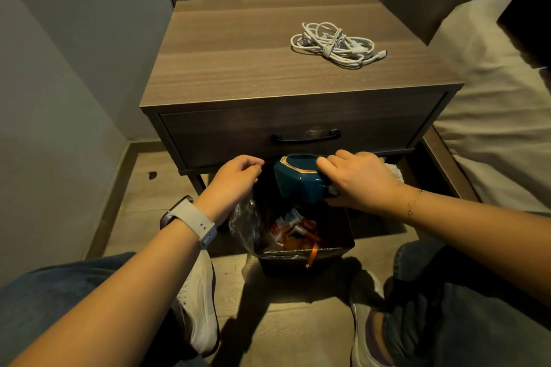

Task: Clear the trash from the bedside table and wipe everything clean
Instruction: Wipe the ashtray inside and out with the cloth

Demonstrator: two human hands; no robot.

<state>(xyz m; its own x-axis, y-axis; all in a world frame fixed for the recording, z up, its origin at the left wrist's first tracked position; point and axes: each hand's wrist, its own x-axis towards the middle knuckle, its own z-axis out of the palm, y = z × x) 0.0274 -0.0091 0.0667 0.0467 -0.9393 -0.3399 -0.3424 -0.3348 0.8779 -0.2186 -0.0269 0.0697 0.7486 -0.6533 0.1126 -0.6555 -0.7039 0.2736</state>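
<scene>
A wooden bedside table (238, 68) stands ahead with a tangle of white cables (335, 45) on its top. Below its front, my right hand (357, 180) grips a teal mug with a gold rim (295, 180), tipped on its side above a dark trash bin (337, 250). A bit of white cloth (393, 171) shows behind that hand. The bin is lined with clear plastic and holds red, white and orange wrappers (293, 232). My left hand (235, 179), fingers curled, is at the bin's left rim by the plastic liner (246, 217); whether it pinches the liner is hidden.
The table has one drawer with a black handle (305, 137). A bed with white bedding (492, 116) lies to the right and a grey wall (59, 68) to the left. My knees and white shoes (202, 304) flank the bin on the wooden floor.
</scene>
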